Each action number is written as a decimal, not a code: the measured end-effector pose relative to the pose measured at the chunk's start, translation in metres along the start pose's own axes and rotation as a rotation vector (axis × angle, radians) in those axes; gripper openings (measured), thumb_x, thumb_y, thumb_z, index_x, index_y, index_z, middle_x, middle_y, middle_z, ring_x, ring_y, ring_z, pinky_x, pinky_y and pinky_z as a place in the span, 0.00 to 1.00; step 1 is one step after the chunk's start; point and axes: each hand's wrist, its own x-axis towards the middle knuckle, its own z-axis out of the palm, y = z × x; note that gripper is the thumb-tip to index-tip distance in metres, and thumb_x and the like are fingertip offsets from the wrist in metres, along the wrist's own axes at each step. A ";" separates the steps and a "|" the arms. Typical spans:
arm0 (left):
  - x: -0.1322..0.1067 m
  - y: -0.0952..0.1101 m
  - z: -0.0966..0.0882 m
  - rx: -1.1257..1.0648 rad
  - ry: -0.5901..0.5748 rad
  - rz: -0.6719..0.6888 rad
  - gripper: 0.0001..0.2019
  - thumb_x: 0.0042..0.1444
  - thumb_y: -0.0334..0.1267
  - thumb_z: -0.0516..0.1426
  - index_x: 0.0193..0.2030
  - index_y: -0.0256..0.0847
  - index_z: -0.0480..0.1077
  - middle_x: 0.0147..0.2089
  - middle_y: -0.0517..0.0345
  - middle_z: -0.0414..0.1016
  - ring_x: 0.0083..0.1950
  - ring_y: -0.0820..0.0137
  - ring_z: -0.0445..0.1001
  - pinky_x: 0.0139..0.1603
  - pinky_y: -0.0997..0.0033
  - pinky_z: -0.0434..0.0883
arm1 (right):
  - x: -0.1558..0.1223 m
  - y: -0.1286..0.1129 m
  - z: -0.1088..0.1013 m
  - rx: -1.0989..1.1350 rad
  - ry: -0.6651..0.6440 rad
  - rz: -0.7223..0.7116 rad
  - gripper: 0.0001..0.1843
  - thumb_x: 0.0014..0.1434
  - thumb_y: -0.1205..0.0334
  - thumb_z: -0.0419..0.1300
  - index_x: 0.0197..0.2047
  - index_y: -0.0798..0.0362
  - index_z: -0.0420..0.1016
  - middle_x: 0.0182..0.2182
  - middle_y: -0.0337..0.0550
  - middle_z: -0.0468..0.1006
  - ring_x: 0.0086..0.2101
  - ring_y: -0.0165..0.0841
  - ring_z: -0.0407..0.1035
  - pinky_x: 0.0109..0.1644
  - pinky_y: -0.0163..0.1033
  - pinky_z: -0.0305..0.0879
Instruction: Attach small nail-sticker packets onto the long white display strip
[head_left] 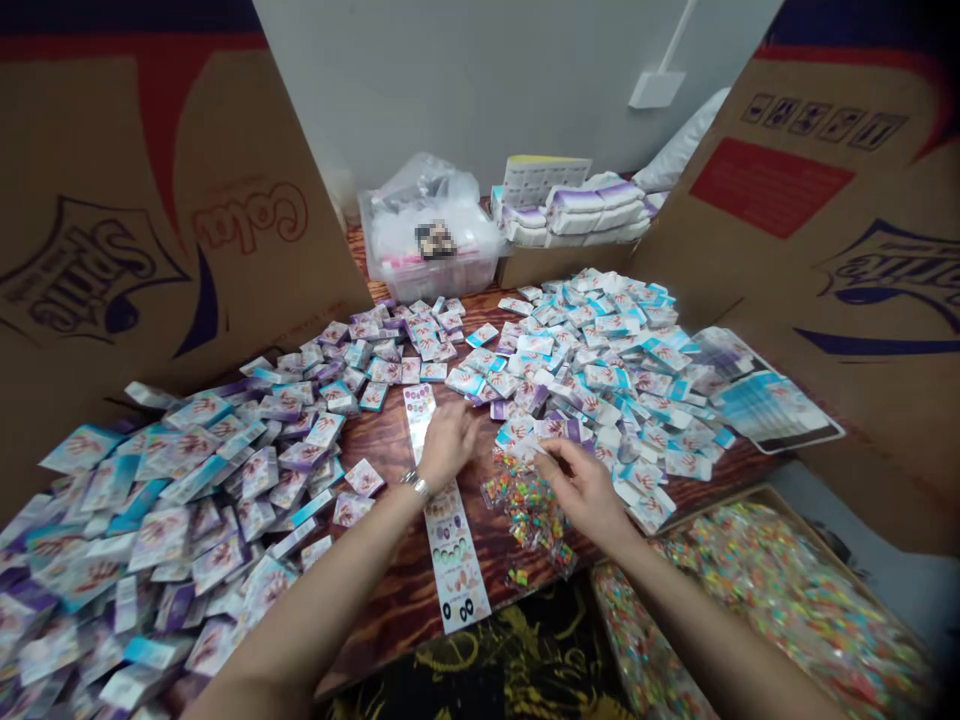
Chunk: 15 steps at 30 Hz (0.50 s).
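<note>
My left hand [450, 442], a bracelet at its wrist, hovers over a long printed strip [450, 555] with rows of coloured nail-like pictures. Its fingers look loosely apart and hold nothing visible, though they are slightly blurred. The thumb and fingers of my right hand [583, 492] pinch a small whitish piece [529, 450]; its exact kind is unclear. Just below lies a pile of small clear packets [529, 510] with bright orange, green and yellow pieces. Small white, blue and purple printed boxes [585, 345] are heaped beyond the right hand.
Another big heap of small boxes [225, 480] covers the left side. Large cardboard cartons [97, 200] flank the table. At the back stand a clear plastic bin [442, 280] and a carton of flat printed boxes [566, 265]. A low box of colourful packets [780, 590] sits lower right.
</note>
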 end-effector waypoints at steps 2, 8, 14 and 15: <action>0.038 -0.003 0.012 0.096 -0.012 0.033 0.16 0.58 0.35 0.52 0.52 0.34 0.61 0.52 0.41 0.66 0.54 0.56 0.63 0.54 0.55 0.60 | -0.001 0.005 -0.003 0.006 0.013 0.014 0.10 0.63 0.56 0.51 0.37 0.53 0.68 0.32 0.41 0.73 0.33 0.33 0.68 0.37 0.35 0.61; 0.069 -0.009 0.035 0.292 -0.189 0.170 0.09 0.58 0.26 0.48 0.39 0.35 0.67 0.44 0.41 0.70 0.51 0.57 0.63 0.50 0.57 0.62 | -0.010 0.013 -0.004 0.020 0.015 0.008 0.10 0.63 0.57 0.51 0.38 0.53 0.70 0.33 0.42 0.74 0.34 0.34 0.68 0.38 0.36 0.62; 0.037 -0.017 0.019 0.414 -0.193 0.129 0.12 0.59 0.27 0.45 0.44 0.35 0.66 0.44 0.42 0.69 0.49 0.59 0.65 0.47 0.61 0.64 | 0.002 0.015 0.006 0.113 0.000 0.083 0.13 0.63 0.53 0.50 0.38 0.52 0.70 0.29 0.39 0.72 0.30 0.32 0.66 0.34 0.35 0.62; 0.036 -0.016 0.017 0.425 -0.185 0.119 0.12 0.60 0.28 0.45 0.46 0.35 0.65 0.44 0.43 0.69 0.49 0.59 0.66 0.47 0.61 0.64 | 0.005 0.014 0.010 0.137 -0.012 0.093 0.14 0.63 0.52 0.50 0.37 0.52 0.70 0.28 0.38 0.72 0.28 0.31 0.65 0.32 0.34 0.61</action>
